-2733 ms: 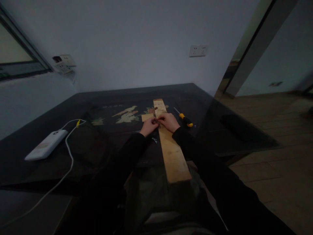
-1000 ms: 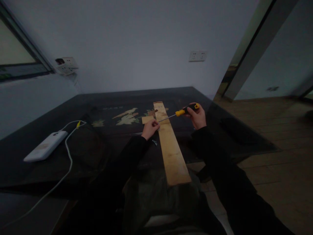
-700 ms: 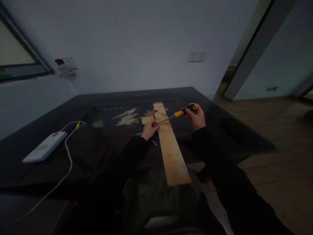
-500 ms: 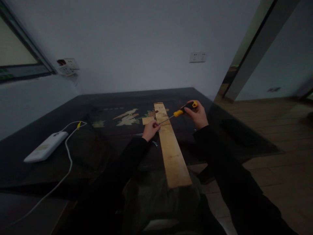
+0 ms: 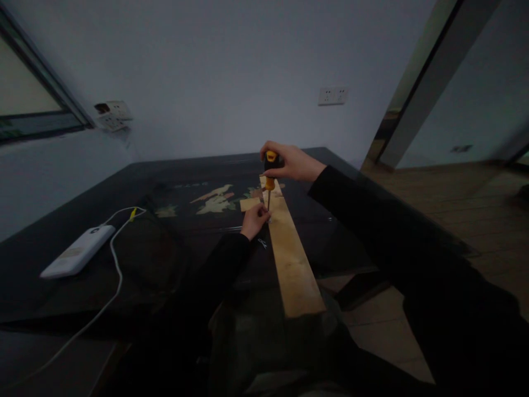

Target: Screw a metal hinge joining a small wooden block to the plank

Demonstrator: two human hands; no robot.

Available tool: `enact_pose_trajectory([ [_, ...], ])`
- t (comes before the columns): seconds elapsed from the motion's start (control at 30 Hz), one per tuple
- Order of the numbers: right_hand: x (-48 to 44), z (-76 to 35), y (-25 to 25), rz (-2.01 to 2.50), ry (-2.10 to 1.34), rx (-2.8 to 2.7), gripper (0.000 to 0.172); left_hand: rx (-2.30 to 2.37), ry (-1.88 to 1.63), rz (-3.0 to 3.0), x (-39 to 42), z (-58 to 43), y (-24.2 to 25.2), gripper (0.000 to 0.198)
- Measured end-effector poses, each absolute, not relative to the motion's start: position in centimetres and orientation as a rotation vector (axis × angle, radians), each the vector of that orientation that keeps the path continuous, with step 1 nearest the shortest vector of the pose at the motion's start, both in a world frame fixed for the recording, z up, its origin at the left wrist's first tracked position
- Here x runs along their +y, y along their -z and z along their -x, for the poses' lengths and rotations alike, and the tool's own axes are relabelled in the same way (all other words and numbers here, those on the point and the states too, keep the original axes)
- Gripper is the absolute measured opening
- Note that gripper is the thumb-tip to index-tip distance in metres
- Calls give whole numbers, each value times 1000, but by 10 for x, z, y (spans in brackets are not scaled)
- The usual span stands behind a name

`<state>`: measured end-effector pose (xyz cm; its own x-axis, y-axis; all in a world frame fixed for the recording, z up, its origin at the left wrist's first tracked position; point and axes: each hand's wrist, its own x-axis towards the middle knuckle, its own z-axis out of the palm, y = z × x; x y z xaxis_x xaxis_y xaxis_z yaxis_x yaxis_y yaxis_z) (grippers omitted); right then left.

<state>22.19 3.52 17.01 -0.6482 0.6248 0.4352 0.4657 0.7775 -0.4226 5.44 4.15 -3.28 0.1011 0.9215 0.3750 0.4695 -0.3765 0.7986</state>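
A yellow and black screwdriver point(image 5: 270, 165) stands nearly upright, its handle gripped by my right hand point(image 5: 291, 161). Its shaft runs down to the left edge of a long wooden board point(image 5: 293, 256). My left hand point(image 5: 254, 219) rests at that edge with thumb and finger pinched beside the screwdriver's tip. Whatever the pinch holds is too small to make out. A small wooden piece point(image 5: 249, 204) lies just beyond my left hand, against the board. Several small metal pieces, probably screws point(image 5: 262, 243), lie on the table left of the board.
The dark table point(image 5: 198, 165) has a bird and flower picture on its top. At the left lies a white power bank point(image 5: 78, 251) with a white cable point(image 5: 118, 275) trailing off the front edge. A wall with sockets point(image 5: 333, 96) stands behind.
My right hand has swung left and up, bringing the screwdriver from a low slant to nearly upright over the board's edge. My left hand and the board have stayed in place.
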Motion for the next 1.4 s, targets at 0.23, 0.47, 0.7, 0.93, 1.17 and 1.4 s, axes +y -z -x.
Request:
enact_pose_trajectory([
  [0.23,56,-224,-198,847,-656,-2597,26,1359,-1206,-1876,41,-54,32,16],
  [0.47,43,-209,-212,1116,-118,-2688,32,1397,-1195,-1871,39,-55,31,13],
  [0.7,48,-195,-211,1303,319,-2622,47,1379,-1214,-1869,41,-55,33,13],
  [0.93,47,-197,-229,1236,-99,-2877,39,1400,-1228,-1884,39,-56,35,12],
  [1.17,49,-193,-217,1284,337,-2696,34,1443,-1193,-1898,38,-56,31,10],
  [1.4,56,-194,-210,1281,439,-2594,47,1420,-1195,-1907,37,-57,29,11],
])
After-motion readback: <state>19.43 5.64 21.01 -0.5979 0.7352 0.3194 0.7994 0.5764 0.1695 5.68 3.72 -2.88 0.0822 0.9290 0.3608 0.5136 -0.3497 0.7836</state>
